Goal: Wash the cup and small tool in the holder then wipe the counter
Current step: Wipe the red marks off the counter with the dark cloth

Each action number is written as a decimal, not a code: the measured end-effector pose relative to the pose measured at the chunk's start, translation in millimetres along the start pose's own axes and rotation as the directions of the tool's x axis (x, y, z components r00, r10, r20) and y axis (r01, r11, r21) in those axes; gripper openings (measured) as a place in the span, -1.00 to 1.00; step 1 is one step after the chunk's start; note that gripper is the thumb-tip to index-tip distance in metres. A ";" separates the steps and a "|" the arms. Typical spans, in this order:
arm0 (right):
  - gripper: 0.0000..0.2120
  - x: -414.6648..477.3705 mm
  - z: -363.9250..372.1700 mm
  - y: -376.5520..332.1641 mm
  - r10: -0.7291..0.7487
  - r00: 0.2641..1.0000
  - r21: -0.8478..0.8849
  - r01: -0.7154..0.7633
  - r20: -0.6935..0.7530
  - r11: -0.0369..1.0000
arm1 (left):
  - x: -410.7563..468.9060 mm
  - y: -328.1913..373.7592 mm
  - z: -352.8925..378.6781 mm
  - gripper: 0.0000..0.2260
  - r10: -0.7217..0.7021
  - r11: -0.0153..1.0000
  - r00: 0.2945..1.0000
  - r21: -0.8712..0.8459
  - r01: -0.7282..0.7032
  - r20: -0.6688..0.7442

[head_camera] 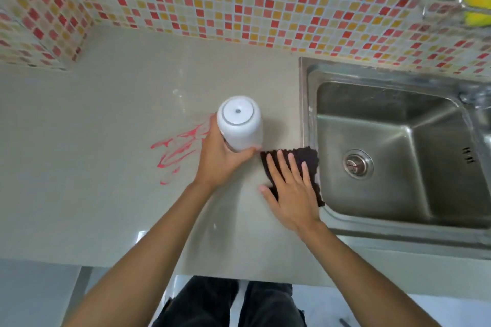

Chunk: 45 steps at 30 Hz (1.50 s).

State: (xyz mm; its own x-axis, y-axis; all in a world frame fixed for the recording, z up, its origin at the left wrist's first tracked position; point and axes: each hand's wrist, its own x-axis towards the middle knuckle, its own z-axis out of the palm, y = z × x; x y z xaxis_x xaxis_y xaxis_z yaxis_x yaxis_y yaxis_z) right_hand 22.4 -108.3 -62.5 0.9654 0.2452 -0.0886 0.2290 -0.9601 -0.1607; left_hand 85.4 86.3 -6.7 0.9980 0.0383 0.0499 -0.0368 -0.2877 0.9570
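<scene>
left hand [216, 158] curls round the upturned white cup [240, 123], light, smooth, likely slippery; right hand [291, 188] spread flat, pressing the soft dark cloth [308, 158] on the bench [106, 119].

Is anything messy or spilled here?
Yes. Red streaks are smeared across the smooth beige counter, just left of the round white cup that the left hand grips. They look like an unwiped spill.
</scene>
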 end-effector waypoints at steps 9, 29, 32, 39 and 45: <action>-0.52 56.6 34.6 -169.5 -0.414 0.910 0.016 0.414 0.036 0.910 | 18.5 -5.7 -149.3 -0.15 0.019 0.976 0.968 0.217 0.037 -0.249; -0.54 211.6 24.4 -191.4 -0.202 0.979 -0.006 0.202 0.010 0.979 | 39.2 -39.6 -222.3 -0.14 0.017 0.968 0.928 0.240 0.079 -0.373; -0.54 254.6 27.0 -182.9 -0.076 0.997 0.034 0.075 0.028 0.997 | 41.6 -40.5 -226.0 -0.13 0.025 0.965 0.925 0.250 0.077 -0.380; -0.54 45.5 34.2 -226.6 -0.342 0.936 0.070 0.337 0.078 0.939 | 49.2 -40.7 -232.9 -0.09 0.013 0.964 0.928 0.252 0.087 -0.371; -0.55 205.1 18.6 -142.6 -0.055 0.998 -0.005 0.055 -0.011 0.998 | 49.7 -49.1 -222.6 -0.12 -0.027 0.974 0.939 0.203 0.102 -0.342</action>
State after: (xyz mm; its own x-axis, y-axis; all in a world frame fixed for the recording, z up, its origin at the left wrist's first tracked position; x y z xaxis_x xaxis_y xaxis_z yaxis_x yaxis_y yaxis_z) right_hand 185.5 81.4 -76.0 0.9527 0.2962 -0.0684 0.2826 -0.9458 -0.1602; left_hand 125.4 315.4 12.4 0.9208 0.3715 0.1187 0.0763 -0.4701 0.8793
